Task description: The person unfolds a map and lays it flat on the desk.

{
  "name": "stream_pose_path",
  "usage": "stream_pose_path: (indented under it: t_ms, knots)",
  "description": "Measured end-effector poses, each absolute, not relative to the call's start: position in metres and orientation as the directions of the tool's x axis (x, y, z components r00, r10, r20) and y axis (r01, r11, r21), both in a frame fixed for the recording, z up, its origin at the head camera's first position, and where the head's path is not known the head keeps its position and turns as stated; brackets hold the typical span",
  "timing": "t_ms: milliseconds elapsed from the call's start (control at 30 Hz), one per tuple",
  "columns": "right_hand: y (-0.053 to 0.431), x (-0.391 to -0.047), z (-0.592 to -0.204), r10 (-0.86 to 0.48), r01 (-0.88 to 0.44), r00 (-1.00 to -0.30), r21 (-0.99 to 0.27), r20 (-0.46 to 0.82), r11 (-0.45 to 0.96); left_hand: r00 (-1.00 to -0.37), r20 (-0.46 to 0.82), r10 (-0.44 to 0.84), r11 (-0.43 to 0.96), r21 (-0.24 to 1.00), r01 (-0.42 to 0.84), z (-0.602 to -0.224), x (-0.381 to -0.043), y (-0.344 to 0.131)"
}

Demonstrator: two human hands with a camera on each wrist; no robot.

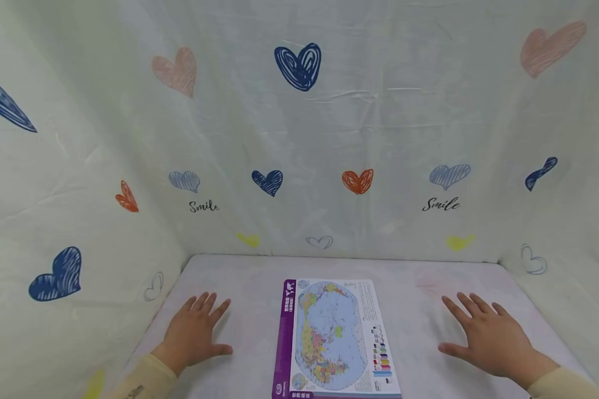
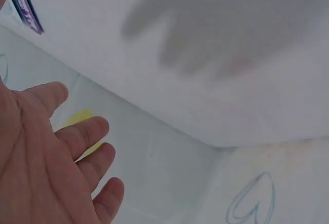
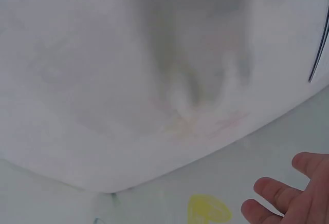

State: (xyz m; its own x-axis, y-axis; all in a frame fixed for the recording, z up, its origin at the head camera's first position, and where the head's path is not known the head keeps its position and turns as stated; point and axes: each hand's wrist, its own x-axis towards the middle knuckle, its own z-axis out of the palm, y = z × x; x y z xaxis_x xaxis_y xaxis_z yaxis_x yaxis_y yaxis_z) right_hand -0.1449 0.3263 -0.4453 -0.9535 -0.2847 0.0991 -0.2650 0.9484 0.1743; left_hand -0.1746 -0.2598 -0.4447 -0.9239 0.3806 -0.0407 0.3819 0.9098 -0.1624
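Observation:
A flat stack with a world map [image 1: 329,332] printed on its top and a purple band along its left side lies on the white table, turned sideways. To its left, my left hand [image 1: 192,332] hovers palm down with fingers spread, holding nothing. My right hand [image 1: 491,338] does the same on the other side, thumb pointing toward the map. In the left wrist view the left hand's palm [image 2: 36,157] shows bare, and a purple corner of the stack peeks in at top left. Only the fingers [image 3: 277,196] of the right hand appear in the right wrist view.
The white tabletop [image 1: 239,277] carries soft shadows of both hands. Pale curtain-like cloth [image 1: 329,127] with printed hearts and "Smile" lettering hangs behind the table and down both sides, close to its edges.

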Motion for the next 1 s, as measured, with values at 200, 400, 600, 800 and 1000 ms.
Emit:
stream_pose_path:
  t_ms: [200,400,600,800,1000]
  knots:
    - [0.308,-0.148,-0.447,-0.266,-0.254,-0.962,0.154,0.066,0.955,-0.925,-0.074,0.372,0.924,-0.071,0.377,-0.453,-0.174,-0.245]
    - [0.281,-0.153,-0.446,-0.282,-0.277,-0.959,0.108,0.027,0.955,-0.928,-0.108,0.356,0.932,-0.040,0.361,-0.458,-0.173,-0.224]
    - [0.255,-0.157,-0.453,-0.306,-0.307,-0.952,0.048,-0.022,0.951,-0.927,-0.118,0.356,0.933,-0.022,0.360,-0.468,-0.172,-0.205]
    - [0.231,-0.158,-0.468,-0.326,-0.324,-0.944,-0.037,-0.054,0.945,-0.912,-0.115,0.393,0.919,0.019,0.393,-0.480,-0.170,-0.189]
    - [0.211,-0.162,-0.482,-0.314,-0.307,-0.945,-0.080,-0.096,0.948,-0.895,-0.121,0.430,0.903,0.047,0.427,-0.492,-0.169,-0.176]
